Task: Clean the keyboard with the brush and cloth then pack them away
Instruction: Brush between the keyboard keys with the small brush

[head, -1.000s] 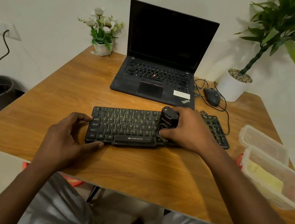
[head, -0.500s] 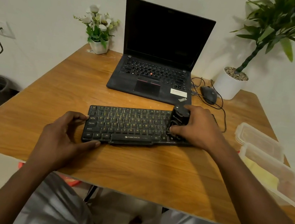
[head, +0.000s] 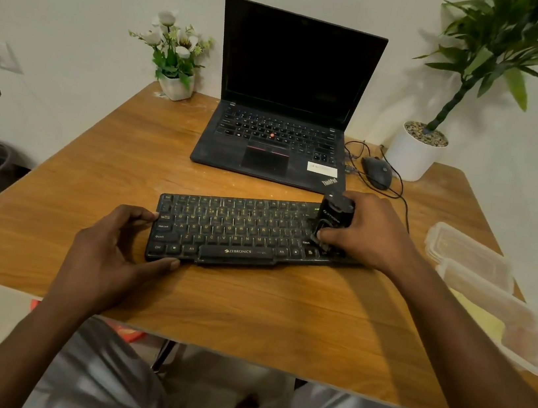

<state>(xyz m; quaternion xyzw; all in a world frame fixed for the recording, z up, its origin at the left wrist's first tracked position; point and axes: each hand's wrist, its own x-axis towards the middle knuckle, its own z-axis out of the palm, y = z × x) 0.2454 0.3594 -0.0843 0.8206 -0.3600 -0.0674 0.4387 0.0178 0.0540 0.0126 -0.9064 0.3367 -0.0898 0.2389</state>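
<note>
The brush has been carried rightward along the keyboard over the last second: it was seen a little past the middle of the key rows, and it now stands at the right end, where the last columns are hidden beneath the right hand. The brush is held upright by that hand, with fingers wrapped round its black body and the lower end pressed down among the keys. The left hand has not been shifted; the keyboard's left end is pinched by it, thumb laid along the front edge and curled fingers set against the left side, so the board is kept from sliding on the table. From this it may be judged that a sweep across the rows is nearly finished, though whether dust remains between the keys cannot be told. The wiping stage is not yet begun: the cloth, taken to be the yellow fold, is seen lying in the clear container at the table's right edge, well apart from both hands, with the lid just beyond it, so packing away is also left to be done
</note>
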